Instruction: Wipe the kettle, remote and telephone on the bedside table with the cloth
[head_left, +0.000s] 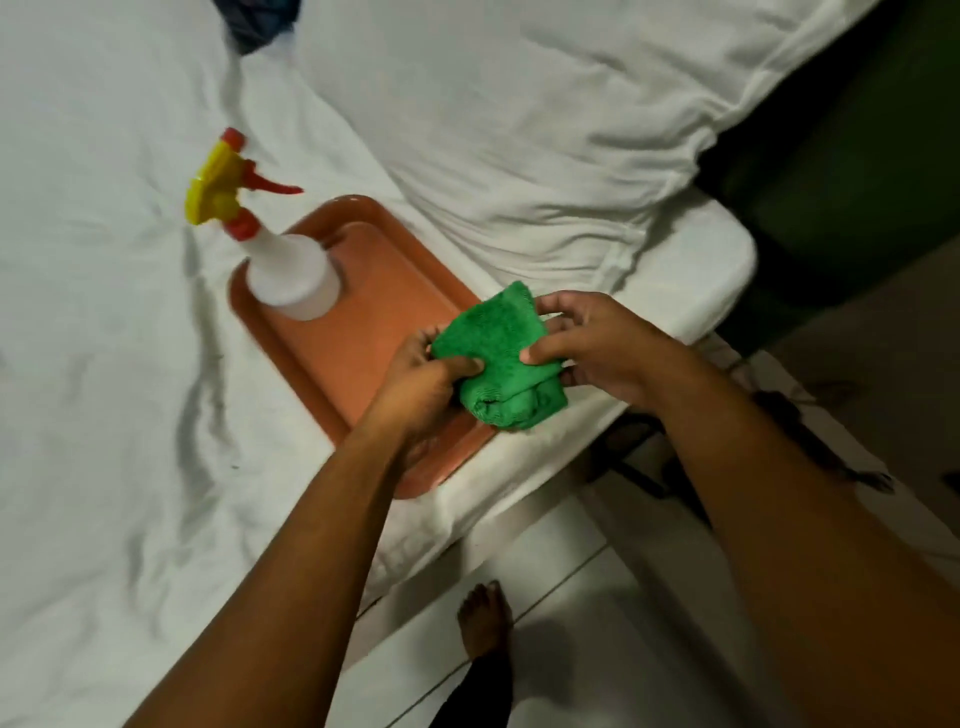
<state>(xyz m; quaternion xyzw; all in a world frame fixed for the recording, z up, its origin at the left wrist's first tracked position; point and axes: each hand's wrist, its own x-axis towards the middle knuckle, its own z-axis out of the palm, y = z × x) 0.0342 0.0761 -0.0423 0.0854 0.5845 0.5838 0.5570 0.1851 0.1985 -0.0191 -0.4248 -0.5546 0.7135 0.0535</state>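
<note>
A folded green cloth (501, 358) is held between both my hands above the near corner of an orange tray (363, 312) that lies on the bed. My left hand (426, 384) pinches the cloth's left edge with thumb on top. My right hand (597, 348) grips its right side, fingers spread over the top edge. No kettle, remote or telephone is in view.
A white spray bottle (291, 275) with a yellow and red trigger head stands on the tray's far end. White bed sheet (104, 364) and a pillow (545, 130) surround it. My bare foot (485, 618) stands on the tiled floor below. A dark green surface (857, 182) is at right.
</note>
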